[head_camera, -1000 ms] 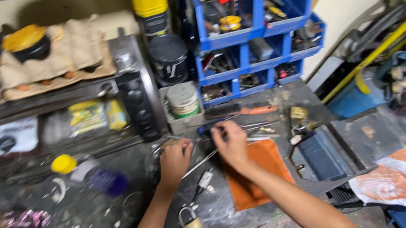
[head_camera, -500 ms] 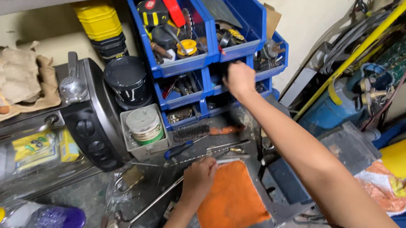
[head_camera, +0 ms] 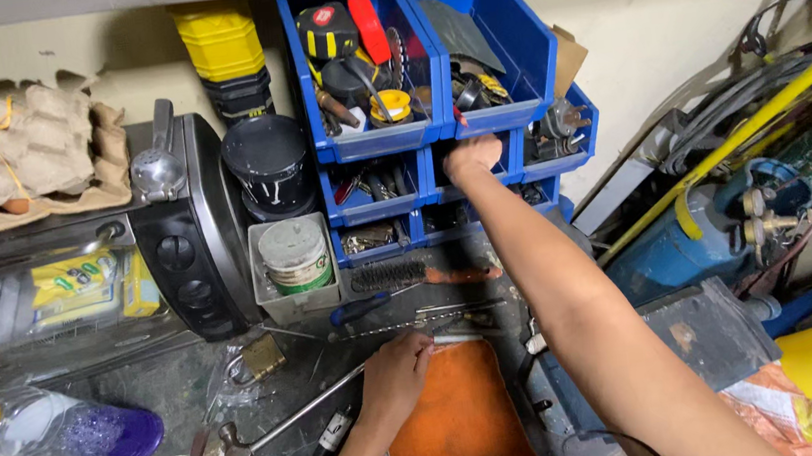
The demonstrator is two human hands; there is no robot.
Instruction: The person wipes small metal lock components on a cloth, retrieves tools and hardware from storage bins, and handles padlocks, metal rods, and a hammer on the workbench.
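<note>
My right hand (head_camera: 471, 157) reaches up into a middle bin of the stacked blue storage bins (head_camera: 436, 132); its fingers are inside the bin, so what they touch is hidden. My left hand (head_camera: 396, 373) rests low on the workbench, fingers curled at the top left corner of an orange cloth (head_camera: 459, 424), next to a thin silver tool (head_camera: 458, 338). A long metal rod (head_camera: 296, 421) runs left from that hand. A wire brush (head_camera: 421, 275) and a blue-handled screwdriver (head_camera: 359, 310) lie just above.
A toaster oven (head_camera: 80, 282) stands at left with egg cartons (head_camera: 17, 163) on top. A black paint can (head_camera: 266, 162), a tin (head_camera: 295, 255), a padlock (head_camera: 257, 358), a plastic bottle (head_camera: 55, 431) and a blue motor with yellow pipe (head_camera: 726, 214) crowd the bench.
My right hand has risen from the bench to the blue bins and now reaches into a middle bin. The left hand stays by the orange cloth. The view has shifted.
</note>
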